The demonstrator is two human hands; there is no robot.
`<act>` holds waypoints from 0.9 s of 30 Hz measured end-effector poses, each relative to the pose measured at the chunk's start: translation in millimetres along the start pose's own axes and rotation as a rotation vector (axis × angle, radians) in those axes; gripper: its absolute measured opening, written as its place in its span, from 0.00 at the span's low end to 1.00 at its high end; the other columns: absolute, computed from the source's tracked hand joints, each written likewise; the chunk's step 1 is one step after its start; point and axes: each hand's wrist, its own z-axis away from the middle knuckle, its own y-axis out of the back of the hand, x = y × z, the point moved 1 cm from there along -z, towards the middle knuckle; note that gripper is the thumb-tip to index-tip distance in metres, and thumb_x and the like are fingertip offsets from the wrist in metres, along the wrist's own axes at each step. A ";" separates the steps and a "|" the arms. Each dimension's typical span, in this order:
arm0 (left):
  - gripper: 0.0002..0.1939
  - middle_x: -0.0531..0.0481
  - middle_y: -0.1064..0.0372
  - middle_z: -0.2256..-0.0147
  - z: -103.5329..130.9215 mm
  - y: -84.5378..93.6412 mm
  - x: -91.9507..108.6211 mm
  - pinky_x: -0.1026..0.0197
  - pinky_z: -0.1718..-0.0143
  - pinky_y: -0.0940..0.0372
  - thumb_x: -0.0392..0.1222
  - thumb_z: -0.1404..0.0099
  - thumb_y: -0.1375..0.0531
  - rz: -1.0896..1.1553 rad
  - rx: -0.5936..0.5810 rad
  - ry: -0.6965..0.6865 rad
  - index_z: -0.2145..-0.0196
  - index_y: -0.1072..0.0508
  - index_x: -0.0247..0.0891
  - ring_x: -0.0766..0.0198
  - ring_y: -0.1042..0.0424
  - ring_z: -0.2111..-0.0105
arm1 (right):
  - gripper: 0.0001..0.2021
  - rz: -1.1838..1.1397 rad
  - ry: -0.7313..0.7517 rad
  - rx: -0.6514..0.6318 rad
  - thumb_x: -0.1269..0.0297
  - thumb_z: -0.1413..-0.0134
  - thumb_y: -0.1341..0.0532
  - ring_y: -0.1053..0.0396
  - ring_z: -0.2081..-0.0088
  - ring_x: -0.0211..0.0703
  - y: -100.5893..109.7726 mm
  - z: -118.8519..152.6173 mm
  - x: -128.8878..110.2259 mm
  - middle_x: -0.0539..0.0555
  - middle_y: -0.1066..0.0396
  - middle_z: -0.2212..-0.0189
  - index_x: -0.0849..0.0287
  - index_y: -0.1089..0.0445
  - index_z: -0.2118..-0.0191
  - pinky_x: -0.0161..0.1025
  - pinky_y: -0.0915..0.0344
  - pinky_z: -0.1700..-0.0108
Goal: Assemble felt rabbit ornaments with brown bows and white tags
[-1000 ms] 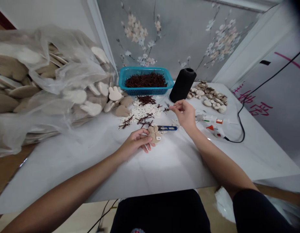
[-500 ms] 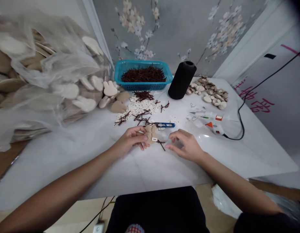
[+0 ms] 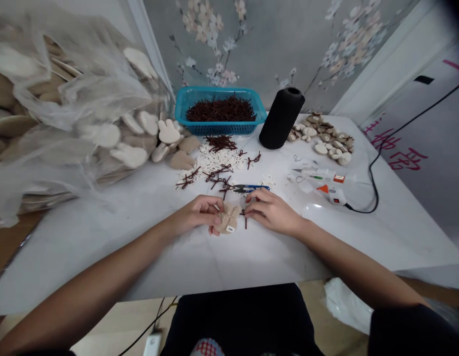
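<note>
Tan felt bunny (image 3: 227,221) pinched on tabletop (image 3: 229,257) by left hand (image 3: 200,214); brown bow (image 3: 245,215) gripped beside it by right hand (image 3: 271,212). Blue snips (image 3: 252,188) just beyond bunny, loose bows, then teal basket (image 3: 219,109), black spool (image 3: 282,125).

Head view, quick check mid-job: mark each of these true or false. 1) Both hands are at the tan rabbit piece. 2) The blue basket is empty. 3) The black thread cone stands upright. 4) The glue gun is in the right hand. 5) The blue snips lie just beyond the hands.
1) True: the left hand holds the tan rabbit piece, and the right hand brings a dark red bow to its edge.
2) False: the blue basket holds dark red bows.
3) True: the black thread cone stands upright.
4) False: the glue gun lies on the table.
5) True: the blue snips.
</note>
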 end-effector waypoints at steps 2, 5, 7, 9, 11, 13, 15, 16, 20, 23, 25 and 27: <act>0.11 0.48 0.27 0.78 0.2 -0.2 0.5 0.67 0.78 0.35 0.42 0.48 0.34 -0.017 -0.002 0.016 0.70 0.30 0.34 0.65 0.28 0.79 | 0.06 -0.023 -0.022 -0.001 0.65 0.40 0.42 0.36 0.58 0.46 -2.1 -0.2 0.2 0.56 0.33 0.61 0.56 0.28 0.65 0.46 0.34 0.54; 0.10 0.49 0.28 0.78 0.8 0.6 1.4 0.67 0.79 0.36 0.42 0.47 0.35 -0.051 -0.027 0.048 0.69 0.29 0.34 0.66 0.30 0.80 | 0.06 -0.032 -0.050 0.003 0.66 0.39 0.43 0.35 0.60 0.46 -6.3 1.5 -0.8 0.56 0.32 0.63 0.57 0.30 0.65 0.46 0.34 0.55; 0.10 0.49 0.29 0.77 1.3 0.8 2.1 0.67 0.79 0.37 0.42 0.46 0.35 -0.081 -0.026 0.037 0.69 0.28 0.34 0.66 0.31 0.79 | 0.06 -0.037 -0.064 0.033 0.66 0.39 0.44 0.35 0.60 0.46 -9.3 3.6 -2.2 0.56 0.32 0.63 0.58 0.31 0.65 0.46 0.34 0.55; 0.09 0.47 0.28 0.71 1.6 -0.3 2.4 0.66 0.75 0.35 0.41 0.47 0.35 -0.100 -0.005 -0.011 0.68 0.26 0.34 0.64 0.29 0.73 | 0.05 -0.054 -0.085 0.076 0.67 0.39 0.44 0.35 0.60 0.46 -11.4 5.4 -4.2 0.56 0.32 0.62 0.58 0.32 0.64 0.46 0.34 0.55; 0.09 0.44 0.29 0.60 1.2 -3.1 1.6 0.65 0.67 0.34 0.39 0.49 0.34 -0.075 0.038 -0.079 0.69 0.24 0.34 0.61 0.29 0.63 | 0.05 -0.080 -0.107 0.124 0.67 0.38 0.45 0.34 0.59 0.46 -11.8 5.9 -7.3 0.57 0.33 0.62 0.58 0.33 0.64 0.46 0.33 0.55; 0.08 0.45 0.31 0.56 0.1 -7.1 -0.1 0.64 0.62 0.35 0.37 0.51 0.34 0.040 0.111 -0.126 0.71 0.24 0.34 0.60 0.31 0.59 | 0.04 -0.108 -0.128 0.181 0.68 0.38 0.46 0.34 0.58 0.46 -10.2 5.1 -11.4 0.57 0.34 0.62 0.57 0.34 0.63 0.46 0.33 0.54; 0.10 0.47 0.30 0.60 -1.1 -11.7 -2.0 0.63 0.61 0.35 0.37 0.53 0.34 0.204 0.173 -0.129 0.69 0.24 0.36 0.61 0.30 0.62 | 0.04 -0.126 -0.144 0.248 0.68 0.38 0.46 0.34 0.57 0.46 -7.6 3.3 -15.9 0.56 0.34 0.62 0.56 0.35 0.63 0.45 0.33 0.54; 0.11 0.48 0.29 0.64 -1.5 -14.0 -2.8 0.63 0.61 0.36 0.36 0.53 0.35 0.271 0.184 -0.114 0.68 0.24 0.36 0.62 0.30 0.64 | 0.04 -0.130 -0.150 0.279 0.68 0.38 0.46 0.34 0.57 0.46 -6.5 2.4 -18.1 0.56 0.34 0.62 0.56 0.35 0.63 0.45 0.33 0.53; 0.13 0.48 0.27 0.69 -2.0 -22.2 -3.3 0.61 0.60 0.37 0.35 0.54 0.34 0.343 0.148 -0.066 0.67 0.24 0.35 0.61 0.29 0.67 | 0.03 -0.146 -0.150 0.337 0.68 0.38 0.46 0.34 0.56 0.46 -5.8 -0.5 -23.8 0.56 0.34 0.61 0.55 0.36 0.62 0.46 0.33 0.53; 0.13 0.47 0.27 0.68 -1.9 -26.6 -4.1 0.62 0.61 0.37 0.35 0.55 0.33 0.349 0.157 -0.094 0.67 0.24 0.34 0.61 0.29 0.66 | 0.04 -0.157 -0.133 0.328 0.68 0.38 0.47 0.34 0.56 0.46 -8.8 -2.1 -25.8 0.56 0.33 0.62 0.55 0.36 0.63 0.46 0.33 0.54; 0.13 0.49 0.27 0.69 -2.0 -28.8 -5.9 0.64 0.64 0.38 0.35 0.55 0.33 0.341 0.180 -0.140 0.68 0.24 0.34 0.63 0.29 0.67 | 0.04 -0.155 -0.120 0.329 0.68 0.38 0.48 0.34 0.57 0.46 -10.6 -2.9 -26.7 0.57 0.33 0.62 0.55 0.37 0.63 0.45 0.33 0.55; 0.11 0.50 0.28 0.71 -2.4 -29.9 -8.1 0.66 0.67 0.39 0.36 0.54 0.32 0.304 0.201 -0.179 0.69 0.25 0.33 0.66 0.31 0.70 | 0.04 -0.164 -0.118 0.338 0.68 0.38 0.48 0.33 0.57 0.45 -11.6 -3.2 -27.2 0.56 0.33 0.62 0.55 0.37 0.63 0.45 0.33 0.55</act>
